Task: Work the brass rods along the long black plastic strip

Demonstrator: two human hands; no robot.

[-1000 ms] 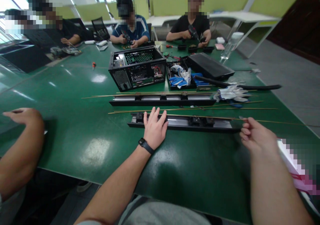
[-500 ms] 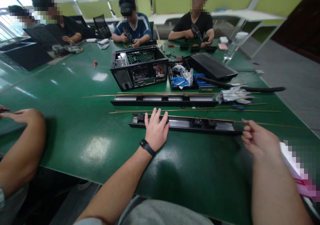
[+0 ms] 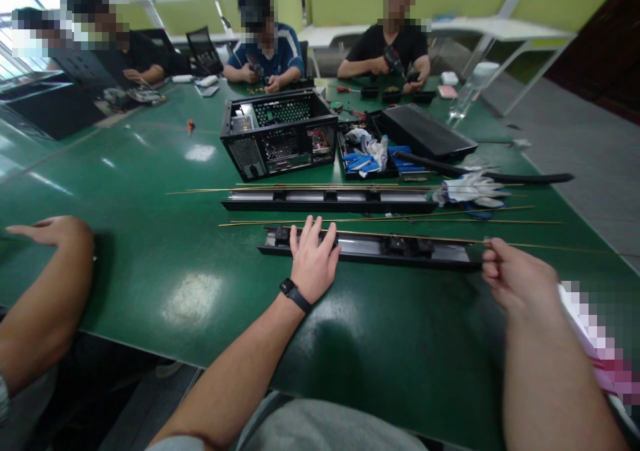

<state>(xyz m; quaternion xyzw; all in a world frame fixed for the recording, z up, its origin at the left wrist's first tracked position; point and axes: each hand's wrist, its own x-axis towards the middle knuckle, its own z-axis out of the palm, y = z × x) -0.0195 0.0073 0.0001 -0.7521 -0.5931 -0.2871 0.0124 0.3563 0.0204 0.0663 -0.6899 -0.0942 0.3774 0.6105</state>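
My left hand (image 3: pixel 314 264), a dark watch on its wrist, lies with fingers spread on the near black channel rail (image 3: pixel 360 245). Dark blocks (image 3: pixel 395 244) sit in the rail's silvery trough. Along its far edge runs a thin brass-coloured rod (image 3: pixel 445 239), passing by my left fingertips. Past the rail's right end, my right hand (image 3: pixel 517 274) is closed, its thumb and forefinger pinched at this rod. A small pale bit shows at those fingertips, too small to name. More thin rods (image 3: pixel 280 223) lie just beyond the rail.
Farther back lie a second black channel rail (image 3: pixel 325 204), white-and-blue gloves (image 3: pixel 473 189), an open computer case (image 3: pixel 280 137) and a tray with gloves (image 3: pixel 367 154). A clear bottle (image 3: pixel 470 94) stands at back right. A neighbour's arm (image 3: pixel 55 277) rests at left; other people work across the table.
Both my hands stay almost where they were; the right has shifted very slightly. The neighbour's hand at the left has moved to the right a little.
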